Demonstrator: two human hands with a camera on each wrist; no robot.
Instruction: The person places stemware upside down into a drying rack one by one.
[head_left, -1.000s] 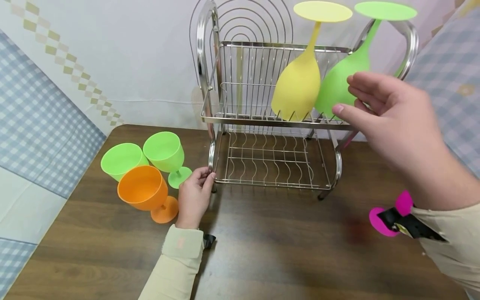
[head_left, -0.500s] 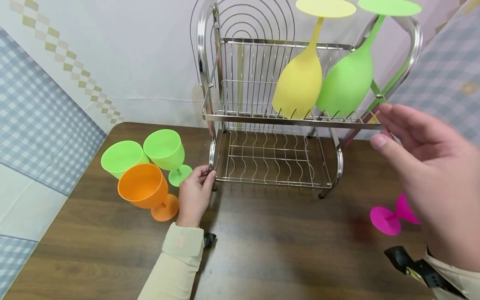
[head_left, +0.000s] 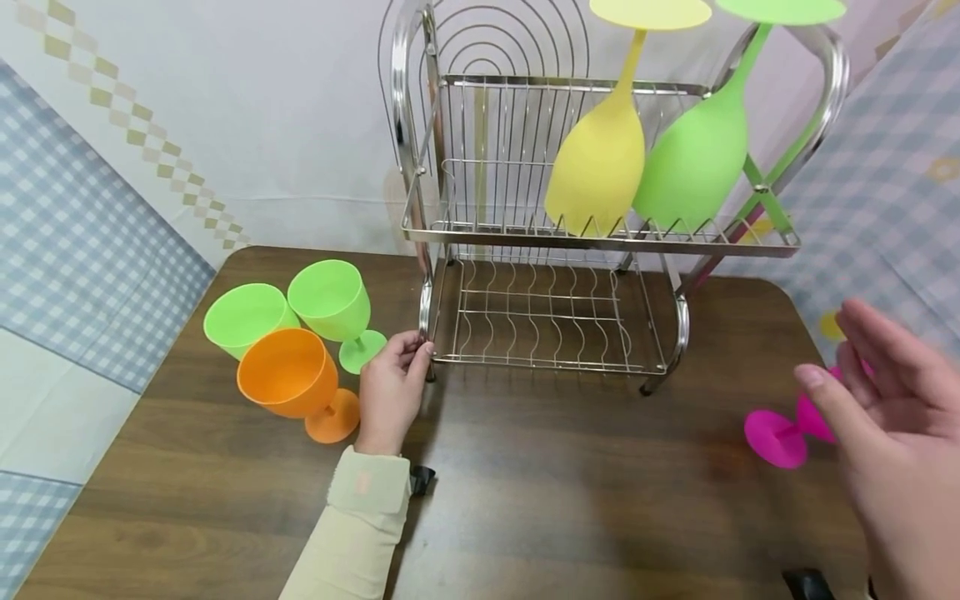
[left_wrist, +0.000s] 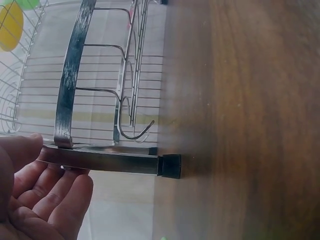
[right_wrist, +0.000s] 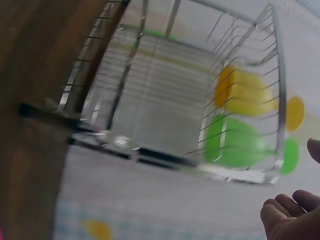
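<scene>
My left hand (head_left: 390,390) pinches the front left leg of a chrome two-tier dish rack (head_left: 682,329). In the left wrist view, thumb and fingers lie on either side of that leg (left_wrist: 115,161), above its black foot. My right hand (head_left: 900,442) is held with fingers loosely bent and nothing in it, overlapping a magenta goblet (head_left: 775,439) lying on its side. Part of the goblet is hidden behind this hand. On the upper tier a yellow wine glass (head_left: 597,171) and a green wine glass (head_left: 696,167) stand upside down, leaning side by side.
Two green goblets, one at the back (head_left: 328,296) and one farther left (head_left: 250,317), and an orange goblet (head_left: 281,375) stand upright at the left of the wooden table (head_left: 525,483). The rack's lower tier (head_left: 540,314) has wavy wires. Checked cloth hangs on both sides.
My right hand has moved from beside the green wine glass down and right, to the magenta goblet. The left hand has stayed on the rack's leg.
</scene>
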